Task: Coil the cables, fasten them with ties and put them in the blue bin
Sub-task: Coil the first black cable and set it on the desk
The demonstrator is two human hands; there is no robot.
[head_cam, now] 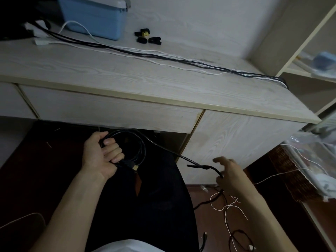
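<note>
Loosely held, the black cable [169,151] could spring from the left hand [101,155] gripping its coil; the right hand [230,174] seemingly pinches the tail, fingers blurred.

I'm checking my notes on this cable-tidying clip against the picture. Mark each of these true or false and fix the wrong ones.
1. The left hand grips a coil of black cable. True.
2. The black ties already wrap that coil. False: they lie on the desk, beside the blue bin.
3. The right hand holds the black cable's free run. True: the cable passes into its fingers.
4. The coil is inside the blue bin. False: it is held below the desk edge, over the person's lap.
5. More black and white cables lie stretched across the desk. True.
</note>
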